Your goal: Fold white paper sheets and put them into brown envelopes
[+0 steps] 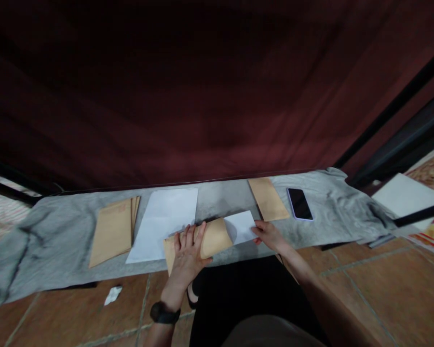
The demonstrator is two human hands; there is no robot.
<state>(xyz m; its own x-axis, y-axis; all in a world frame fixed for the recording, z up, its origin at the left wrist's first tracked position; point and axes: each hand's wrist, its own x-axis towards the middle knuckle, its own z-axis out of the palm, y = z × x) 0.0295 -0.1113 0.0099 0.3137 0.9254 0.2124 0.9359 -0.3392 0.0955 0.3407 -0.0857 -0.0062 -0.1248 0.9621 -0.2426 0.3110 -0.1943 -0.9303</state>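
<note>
My left hand (188, 250) lies flat with spread fingers across a brown paper envelope (216, 237), pressing on it. The envelope's mouth faces right and bulges slightly. Out of that mouth sticks a white sheet of paper (241, 226), its left part hidden inside. At the sheet's right end, my right hand (269, 235) pinches it between thumb and fingers. Under and left of my left hand is a larger white paper (166, 217). Farther left rests a small stack of brown envelopes (112, 231). Another brown envelope (269, 198) lies just beyond my right hand.
A phone (300, 203) with a dark screen lies at the right on the grey cloth (329, 207) covering the low, narrow surface. A dark red curtain (202, 96) rises behind, with black bars at both sides. Crumpled white paper (113, 295) is on the tiled floor.
</note>
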